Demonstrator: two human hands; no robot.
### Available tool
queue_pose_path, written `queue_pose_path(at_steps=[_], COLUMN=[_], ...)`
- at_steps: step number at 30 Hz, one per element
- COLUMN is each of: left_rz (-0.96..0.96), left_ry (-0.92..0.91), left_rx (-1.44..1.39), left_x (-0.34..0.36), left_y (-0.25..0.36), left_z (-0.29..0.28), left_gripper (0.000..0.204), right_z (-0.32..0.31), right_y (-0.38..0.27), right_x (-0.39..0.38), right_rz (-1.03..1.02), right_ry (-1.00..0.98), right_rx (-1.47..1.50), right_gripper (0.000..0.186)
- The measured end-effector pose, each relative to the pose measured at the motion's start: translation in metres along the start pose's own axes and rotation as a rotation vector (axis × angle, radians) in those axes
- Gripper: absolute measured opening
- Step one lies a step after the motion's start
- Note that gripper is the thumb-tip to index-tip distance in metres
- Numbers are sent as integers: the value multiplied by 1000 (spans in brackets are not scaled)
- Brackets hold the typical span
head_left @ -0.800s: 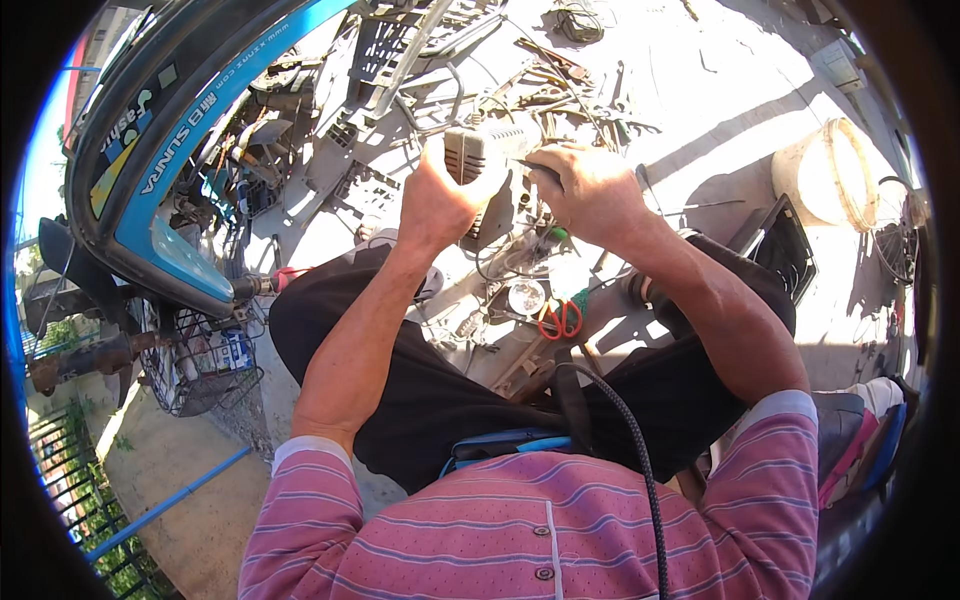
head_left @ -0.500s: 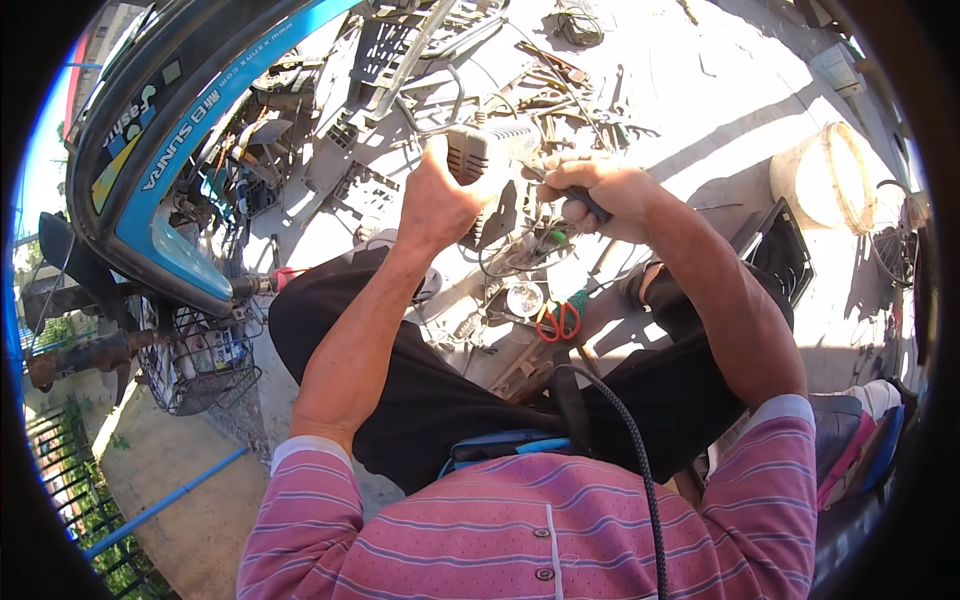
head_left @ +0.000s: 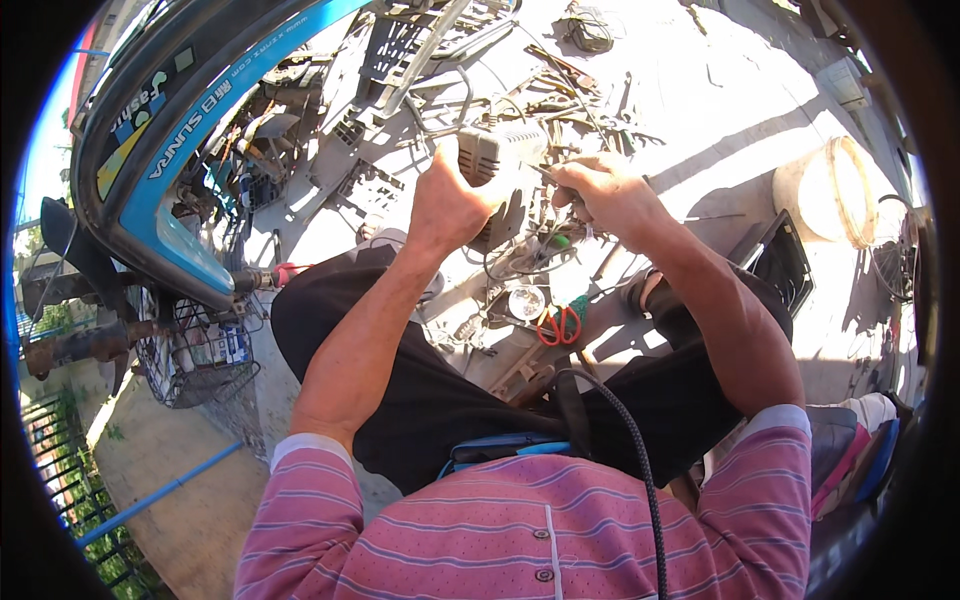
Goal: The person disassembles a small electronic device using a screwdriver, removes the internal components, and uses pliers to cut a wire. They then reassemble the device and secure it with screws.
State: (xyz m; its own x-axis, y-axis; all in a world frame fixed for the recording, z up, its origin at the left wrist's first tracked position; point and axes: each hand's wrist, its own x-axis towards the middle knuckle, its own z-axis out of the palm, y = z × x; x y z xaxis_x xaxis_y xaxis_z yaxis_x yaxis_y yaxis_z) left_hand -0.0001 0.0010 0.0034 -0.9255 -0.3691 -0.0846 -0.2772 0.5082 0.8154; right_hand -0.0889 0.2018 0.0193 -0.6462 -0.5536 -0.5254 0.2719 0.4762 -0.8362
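Note:
My left hand [head_left: 452,203] is closed round a grey, box-shaped charger housing [head_left: 487,150] with vent slots, held up in front of my knees. Strong sunlight washes out part of its top. Just to the right, my right hand [head_left: 608,197] is closed, its fingers pinching what looks like a slim screwdriver [head_left: 549,176], tip toward the housing. The grip hides most of that tool, and I cannot tell whether its tip touches the housing. Below the hands lie orange-handled scissors [head_left: 558,327] and a small round shiny dish [head_left: 526,303].
Loose wires, metal parts and tools [head_left: 590,95] litter the ground ahead. A blue and black scooter panel [head_left: 165,190] rises on the left above a wire basket [head_left: 205,350]. A white bucket [head_left: 825,190] lies on its side at right, by a black tray [head_left: 780,255].
The housing and my left hand have shifted slightly right. My right hand has turned, so the dark handle seen earlier in its palm is now mostly hidden.

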Motion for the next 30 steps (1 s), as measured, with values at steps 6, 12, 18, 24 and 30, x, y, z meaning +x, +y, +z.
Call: queue_pose_path(at_steps=[6,12,18,24,30], left_rz=[8,32,-24,52,5], left_ry=[-2,30,34,39,33], left_rx=[47,-16,90,80,14], left_x=[-1,2,-4,-3,-3], left_y=[1,-12,1,-2,-8], left_z=[-1,5,-2,1,3], left_gripper=[46,56,53,56,47], right_z=[-6,15,11,2,14], right_y=[18,30,49,74,27], right_x=[12,12,23,39,12], right_rz=[96,-1029,-871,-806,-870], right_ry=[-96,530,462,372,535], right_rx=[314,-834,-772,-900,-818], right_gripper=[18,23,19,14,10])
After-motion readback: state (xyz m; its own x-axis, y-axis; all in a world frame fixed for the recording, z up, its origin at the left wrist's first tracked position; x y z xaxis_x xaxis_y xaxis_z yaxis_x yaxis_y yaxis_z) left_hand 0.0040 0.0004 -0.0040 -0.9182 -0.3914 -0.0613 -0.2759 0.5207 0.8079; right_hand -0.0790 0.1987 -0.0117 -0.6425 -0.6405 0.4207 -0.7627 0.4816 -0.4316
